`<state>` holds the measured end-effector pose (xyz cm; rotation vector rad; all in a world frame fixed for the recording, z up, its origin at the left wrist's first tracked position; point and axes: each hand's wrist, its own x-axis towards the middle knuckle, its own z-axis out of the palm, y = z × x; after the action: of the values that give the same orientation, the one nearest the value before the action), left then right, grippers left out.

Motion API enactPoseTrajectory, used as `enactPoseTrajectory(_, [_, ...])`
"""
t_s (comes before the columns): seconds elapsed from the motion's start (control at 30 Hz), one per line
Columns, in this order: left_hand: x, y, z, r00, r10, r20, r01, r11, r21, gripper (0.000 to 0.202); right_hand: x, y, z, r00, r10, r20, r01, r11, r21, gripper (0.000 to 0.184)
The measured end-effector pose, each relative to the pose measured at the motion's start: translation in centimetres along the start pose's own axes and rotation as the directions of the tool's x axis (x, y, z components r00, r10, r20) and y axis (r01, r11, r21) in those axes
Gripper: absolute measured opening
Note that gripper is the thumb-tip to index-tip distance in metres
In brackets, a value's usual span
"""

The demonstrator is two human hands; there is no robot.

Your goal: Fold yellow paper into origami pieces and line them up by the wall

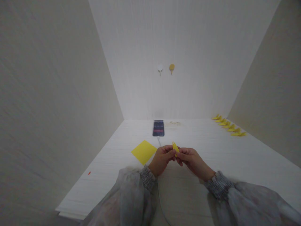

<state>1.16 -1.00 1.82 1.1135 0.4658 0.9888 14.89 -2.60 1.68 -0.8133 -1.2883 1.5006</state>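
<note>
Between my two hands is a small folded piece of yellow paper (175,148), narrow and held upright over the table. My left hand (165,157) pinches it from the left, with a ring on one finger. From the right, my right hand (187,155) grips the same paper between thumb and fingers. The fingers hide its lower part. A flat yellow paper square (144,152) lies on the table just left of my left hand, turned cornerwise. At the back right stands a row of several folded yellow paper figures (229,126).
A phone (158,128) lies near the back wall, its cable (160,197) running under my left wrist toward me. A small orange bit (89,173) is at the left edge of the white table (113,163). Two round hooks (171,67) hang on the wall; panels enclose both sides.
</note>
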Motion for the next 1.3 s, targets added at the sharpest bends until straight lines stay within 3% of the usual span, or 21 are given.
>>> enactPoseTrajectory(0.27, [0.3, 0.3, -0.1, 0.986, 0.065, -0.153, -0.076, 0.995, -0.064, 0.020, 0.0, -0.9, 0.3, 0.964, -0.190, -0.184, 0.141, 0.958, -0.251, 0.014])
enactPoseTrajectory(0.47, [0.4, 0.2, -0.1, 0.987, 0.068, -0.144, -0.082, 0.993, -0.090, 0.022, -0.2, -1.2, 0.4, 0.942, -0.242, -0.232, 0.112, 0.878, -0.465, 0.018])
enactPoseTrajectory(0.73, [0.6, 0.0, -0.2, 0.985, 0.087, -0.150, -0.098, 0.993, -0.067, 0.022, -0.5, -1.5, 0.3, 0.896, -0.428, -0.115, 0.219, 0.653, -0.725, 0.017])
enactPoseTrajectory(0.97, [0.8, 0.1, 0.0, 0.976, 0.106, -0.191, -0.110, 0.994, -0.009, 0.023, -0.6, -1.5, 0.3, 0.853, -0.517, -0.074, 0.223, 0.488, -0.844, 0.019])
enactPoseTrajectory(1.3, [0.8, 0.0, 0.1, 0.971, 0.117, -0.210, -0.121, 0.993, -0.008, 0.021, -0.7, -1.5, 0.4, 0.842, -0.538, -0.044, 0.225, 0.424, -0.877, 0.016])
